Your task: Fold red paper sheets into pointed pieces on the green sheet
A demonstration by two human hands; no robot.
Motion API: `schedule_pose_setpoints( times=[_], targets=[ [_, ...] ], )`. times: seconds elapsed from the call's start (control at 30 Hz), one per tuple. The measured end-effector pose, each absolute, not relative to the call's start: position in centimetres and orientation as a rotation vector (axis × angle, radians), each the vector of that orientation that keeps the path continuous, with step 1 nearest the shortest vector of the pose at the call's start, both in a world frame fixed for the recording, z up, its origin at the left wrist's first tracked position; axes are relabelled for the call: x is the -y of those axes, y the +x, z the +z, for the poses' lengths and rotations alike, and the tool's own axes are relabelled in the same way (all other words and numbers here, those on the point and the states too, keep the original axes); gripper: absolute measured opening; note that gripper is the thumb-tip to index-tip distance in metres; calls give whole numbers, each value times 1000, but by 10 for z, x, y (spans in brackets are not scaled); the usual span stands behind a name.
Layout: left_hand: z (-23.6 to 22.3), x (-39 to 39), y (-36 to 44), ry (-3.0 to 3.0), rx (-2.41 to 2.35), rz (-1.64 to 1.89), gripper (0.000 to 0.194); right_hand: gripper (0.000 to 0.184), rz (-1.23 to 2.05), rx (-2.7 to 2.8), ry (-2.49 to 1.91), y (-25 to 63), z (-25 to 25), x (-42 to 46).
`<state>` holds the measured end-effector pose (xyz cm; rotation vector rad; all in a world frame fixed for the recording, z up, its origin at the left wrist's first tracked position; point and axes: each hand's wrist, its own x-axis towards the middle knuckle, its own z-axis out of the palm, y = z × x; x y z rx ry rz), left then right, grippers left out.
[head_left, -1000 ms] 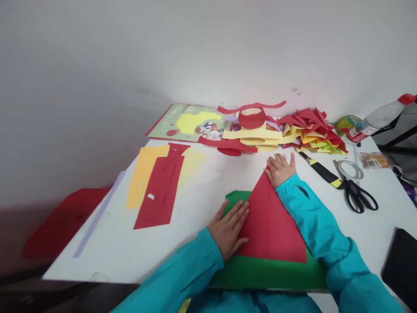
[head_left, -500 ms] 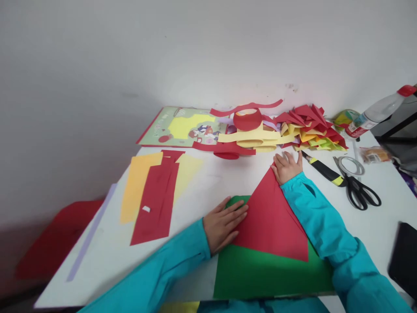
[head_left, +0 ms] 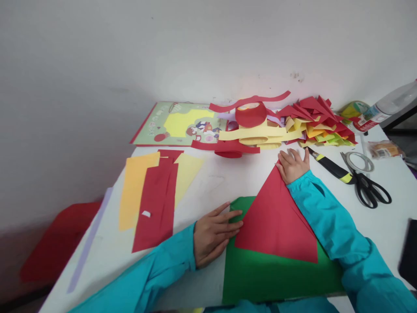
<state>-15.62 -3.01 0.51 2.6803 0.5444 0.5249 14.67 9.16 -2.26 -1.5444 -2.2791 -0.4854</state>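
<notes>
A folded red sheet of paper (head_left: 276,226), tapering to a point at its far end, lies on a green sheet (head_left: 280,278) near the table's front edge. My right hand (head_left: 295,166) presses on the red point with its fingers spread; part of the tip is hidden beneath them. Flat and open, my left hand (head_left: 216,237) rests at the green sheet's left side. Its fingertips reach close to the red paper's slanted left edge; whether they touch it I cannot tell.
Left lie cut red paper (head_left: 158,200) and orange paper (head_left: 132,191). Behind are a picture book (head_left: 146,134), curled paper strips (head_left: 250,115) and a folded-paper pile (head_left: 322,121). Scissors (head_left: 371,191), a cutter knife (head_left: 335,168), a tape roll (head_left: 358,161) and a bottle (head_left: 379,113) stand or lie right.
My left hand has slid left, its fingers drawing back from the red paper toward its edge. My right hand stays on the red point. The whole view has shifted slightly.
</notes>
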Motion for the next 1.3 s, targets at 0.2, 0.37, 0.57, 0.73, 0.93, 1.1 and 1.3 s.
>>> schedule_pose_setpoints(
  times=[0.2,0.37,0.57,0.73,0.93,1.1,1.3],
  targets=[
    [25,24,-153,2608,-563,671,25,36,-427,2304,-1552,147,-23,-92],
    [33,-20,-131,2772,-624,780,23,37,-402,2327,-1534,147,-24,-93],
    [7,-83,-61,3002,-709,554,29,37,-352,2344,-1523,144,-17,-90],
    [-15,-95,-38,2979,-734,597,34,35,-301,2357,-1494,142,-12,-89],
    [-25,-85,-45,2948,-708,722,59,34,-287,2325,-1530,138,-14,-89],
    [-23,-83,-45,2917,-737,690,53,34,-320,2302,-1580,131,-17,-86],
    [-30,-84,-42,2887,-609,816,34,36,-291,2257,-1585,134,-17,-87]
  ],
)
